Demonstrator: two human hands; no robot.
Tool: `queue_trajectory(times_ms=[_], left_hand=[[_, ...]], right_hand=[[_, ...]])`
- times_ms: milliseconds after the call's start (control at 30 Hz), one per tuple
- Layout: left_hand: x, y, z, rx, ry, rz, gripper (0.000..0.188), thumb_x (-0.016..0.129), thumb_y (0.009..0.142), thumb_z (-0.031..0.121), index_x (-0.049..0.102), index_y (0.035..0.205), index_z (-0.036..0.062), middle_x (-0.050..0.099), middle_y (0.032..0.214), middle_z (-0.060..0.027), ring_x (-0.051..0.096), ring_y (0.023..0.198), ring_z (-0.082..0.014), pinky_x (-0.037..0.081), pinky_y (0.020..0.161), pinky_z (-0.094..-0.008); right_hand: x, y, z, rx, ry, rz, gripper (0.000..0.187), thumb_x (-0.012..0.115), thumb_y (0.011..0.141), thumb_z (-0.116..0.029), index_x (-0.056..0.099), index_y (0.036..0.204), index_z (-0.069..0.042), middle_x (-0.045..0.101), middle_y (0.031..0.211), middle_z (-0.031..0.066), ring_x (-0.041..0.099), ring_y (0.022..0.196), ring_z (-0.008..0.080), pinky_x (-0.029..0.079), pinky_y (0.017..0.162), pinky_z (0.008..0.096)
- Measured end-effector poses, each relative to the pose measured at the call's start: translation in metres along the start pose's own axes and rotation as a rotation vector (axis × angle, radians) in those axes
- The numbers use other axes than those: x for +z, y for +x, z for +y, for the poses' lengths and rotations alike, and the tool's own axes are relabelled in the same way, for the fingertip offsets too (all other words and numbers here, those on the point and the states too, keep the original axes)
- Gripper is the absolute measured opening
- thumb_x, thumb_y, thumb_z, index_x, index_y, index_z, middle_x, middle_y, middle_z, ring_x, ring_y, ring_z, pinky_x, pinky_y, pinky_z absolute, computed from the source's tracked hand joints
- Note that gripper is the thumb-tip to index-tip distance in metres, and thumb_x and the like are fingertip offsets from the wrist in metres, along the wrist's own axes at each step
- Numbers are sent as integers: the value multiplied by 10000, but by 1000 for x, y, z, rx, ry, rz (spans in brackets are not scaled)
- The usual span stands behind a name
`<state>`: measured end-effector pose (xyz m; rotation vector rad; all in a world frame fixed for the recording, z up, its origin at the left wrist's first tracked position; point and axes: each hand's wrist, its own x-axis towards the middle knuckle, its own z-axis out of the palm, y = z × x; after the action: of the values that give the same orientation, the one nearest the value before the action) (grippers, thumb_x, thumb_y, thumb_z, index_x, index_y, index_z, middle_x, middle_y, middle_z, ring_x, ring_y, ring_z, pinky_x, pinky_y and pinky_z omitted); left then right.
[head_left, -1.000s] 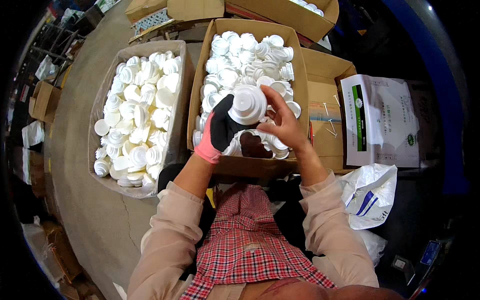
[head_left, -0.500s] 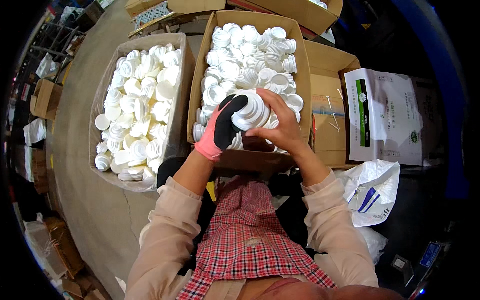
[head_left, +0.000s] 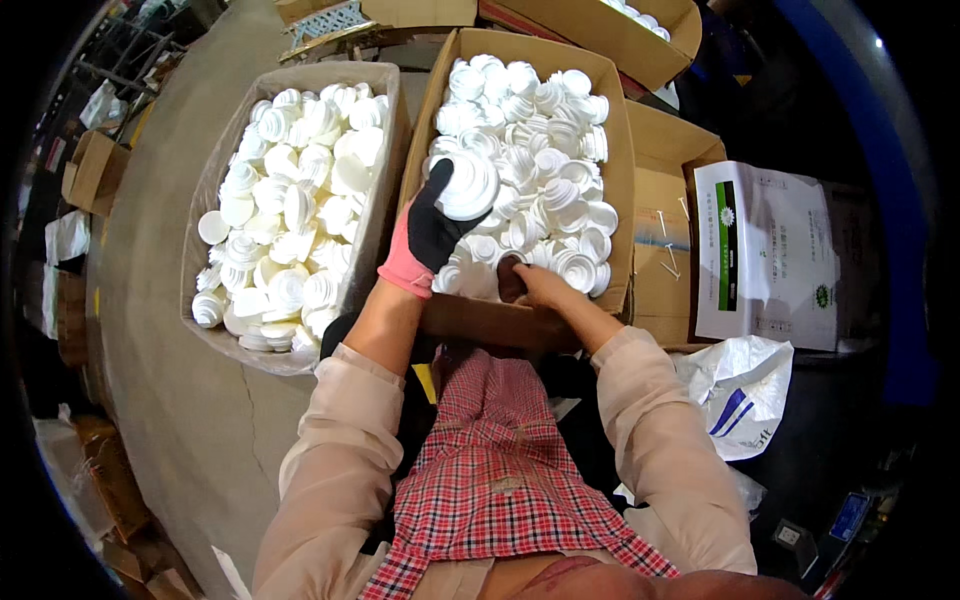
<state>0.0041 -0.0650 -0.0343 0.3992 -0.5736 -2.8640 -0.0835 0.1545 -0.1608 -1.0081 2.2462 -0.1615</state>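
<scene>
Your right hand (head_left: 528,285) is bare and reaches down into the near edge of the middle cardboard box (head_left: 622,180). Its fingers are buried among the white parts, so you cannot tell whether they are spread or closed on anything. Your left hand (head_left: 432,232) wears a black glove with a pink cuff and is closed around a white ribbed plastic part (head_left: 468,184), holding it above the near left of the same box. The part is round, stepped in concentric rings and rises to a narrower top.

Count three boxes of white parts. The middle box is full of loose ribbed pieces, too many to count. The left box (head_left: 215,180), lined with clear film, stands just beside it on the concrete floor (head_left: 170,400) and is also heaped. The far box (head_left: 600,40) shows only a few pieces at its rim. One printed white carton (head_left: 765,255) and one white plastic bag (head_left: 735,395) lie to your right.

Half a second ago both hands gripped the part together. The right hand has now let go and dropped into the box.
</scene>
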Motion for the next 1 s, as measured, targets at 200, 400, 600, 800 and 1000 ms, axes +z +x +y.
queue_trajectory(times_ms=[200, 400, 600, 800, 1000], left_hand=[[-1, -5, 9, 58, 32, -13, 375, 614, 944, 264, 573, 1229, 23, 641, 1177, -119, 621, 1100, -262, 535, 931, -465], [-5, -6, -11, 163, 191, 1, 390, 642, 912, 158, 518, 1267, 54, 593, 1170, -108, 610, 1091, -259, 572, 875, -418], [24, -25, -24, 267, 836, -172, 456, 705, 800, -2, 548, 1227, -1, 616, 1151, -77, 593, 1017, -154, 494, 889, -303], [26, -22, -44, 320, 1403, -258, 672, 839, 655, 219, 552, 1224, 8, 636, 1131, -163, 610, 1076, -289, 475, 918, -362], [5, -24, -46, 202, 1540, -37, 757, 858, 629, 356, 560, 1228, 2, 650, 1110, -173, 608, 1081, -322, 471, 930, -393]], right_hand=[[-24, 12, 8, -22, 273, 317, 321, 692, 683, -166, 635, 959, -13, 591, 1043, 234, 591, 960, 385, 484, 812, 441], [-94, -45, -54, -441, 859, 778, 321, 668, 731, -54, 554, 1028, -13, 538, 1306, 115, 559, 1100, 243, 443, 930, 324], [-110, -49, -48, -434, 823, 935, 408, 624, 781, 38, 605, 1178, -56, 558, 1132, 81, 548, 1031, 201, 427, 933, 303], [-128, -69, -66, -754, 269, 783, 335, 707, 694, -18, 653, 1020, -75, 546, 1008, 108, 519, 1006, 295, 441, 902, 388], [-119, -61, -44, -493, 261, 737, 332, 690, 702, -26, 649, 1029, -56, 531, 953, 136, 516, 974, 332, 443, 873, 393]])
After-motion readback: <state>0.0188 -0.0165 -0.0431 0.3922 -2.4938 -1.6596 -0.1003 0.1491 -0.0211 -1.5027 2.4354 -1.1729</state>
